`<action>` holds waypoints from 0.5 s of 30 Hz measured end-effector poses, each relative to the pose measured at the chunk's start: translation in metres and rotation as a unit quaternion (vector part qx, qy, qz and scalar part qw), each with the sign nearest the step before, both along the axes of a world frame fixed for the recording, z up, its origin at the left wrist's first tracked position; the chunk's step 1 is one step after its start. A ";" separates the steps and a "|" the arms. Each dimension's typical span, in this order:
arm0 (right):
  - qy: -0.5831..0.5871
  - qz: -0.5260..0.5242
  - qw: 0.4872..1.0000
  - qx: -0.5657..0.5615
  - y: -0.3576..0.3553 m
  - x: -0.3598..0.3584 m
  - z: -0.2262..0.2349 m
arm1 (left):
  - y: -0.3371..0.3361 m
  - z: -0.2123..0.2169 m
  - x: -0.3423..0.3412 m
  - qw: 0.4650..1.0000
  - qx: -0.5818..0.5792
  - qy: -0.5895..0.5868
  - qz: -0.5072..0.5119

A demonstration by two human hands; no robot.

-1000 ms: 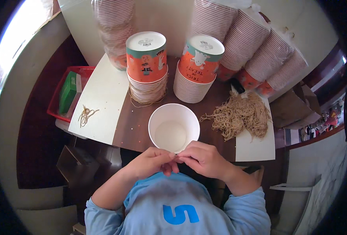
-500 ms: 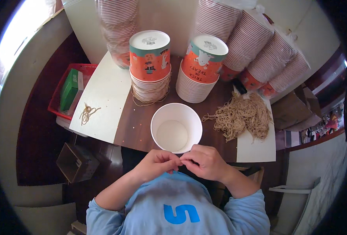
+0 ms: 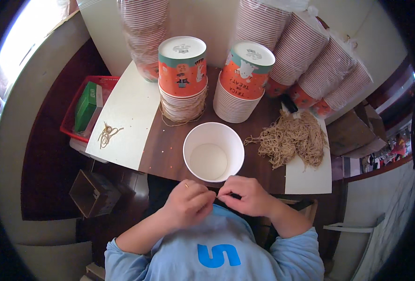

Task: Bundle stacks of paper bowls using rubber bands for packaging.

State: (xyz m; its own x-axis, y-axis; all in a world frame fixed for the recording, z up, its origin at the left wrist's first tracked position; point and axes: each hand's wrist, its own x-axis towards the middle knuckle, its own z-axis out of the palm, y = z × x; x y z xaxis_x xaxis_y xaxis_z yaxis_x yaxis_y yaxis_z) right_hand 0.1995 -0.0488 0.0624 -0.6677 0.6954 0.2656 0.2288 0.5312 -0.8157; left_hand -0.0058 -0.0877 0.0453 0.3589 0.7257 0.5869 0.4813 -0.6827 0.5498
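Twine point(image 3: 218, 196), seemingly, in the fingertip pinch of nearly closed left hand point(image 3: 188, 202) and right hand point(image 3: 246, 195), near the white cup point(image 3: 214, 160)

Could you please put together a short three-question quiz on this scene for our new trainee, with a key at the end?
1. True or false: the white tub just beyond the left hand and right hand stands mouth down.
2. Where does the large pile of tan string lie?
A) inside the tub
B) to the right of the tub
C) to the left of the tub
3. Of the two stacks of upturned orange cups, the left stack and the right stack, which has string looped around its lower part?

Key:
1. False; its mouth faces up.
2. B
3. The left stack.
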 end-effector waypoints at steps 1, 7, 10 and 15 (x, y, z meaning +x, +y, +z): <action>0.006 -0.016 1.000 -0.022 0.004 0.002 0.001 | 0.001 0.001 -0.003 1.000 -0.012 0.003 0.020; 0.163 -0.191 0.966 -0.065 0.058 0.048 0.056 | 0.039 -0.003 -0.035 0.962 -0.183 -0.034 0.200; 0.284 -0.219 0.933 0.026 0.095 0.064 0.123 | 0.053 -0.016 -0.039 0.957 -0.208 -0.033 0.202; 0.260 -0.154 0.945 0.128 0.142 0.096 0.238 | 0.079 -0.043 -0.043 0.952 -0.209 -0.016 0.222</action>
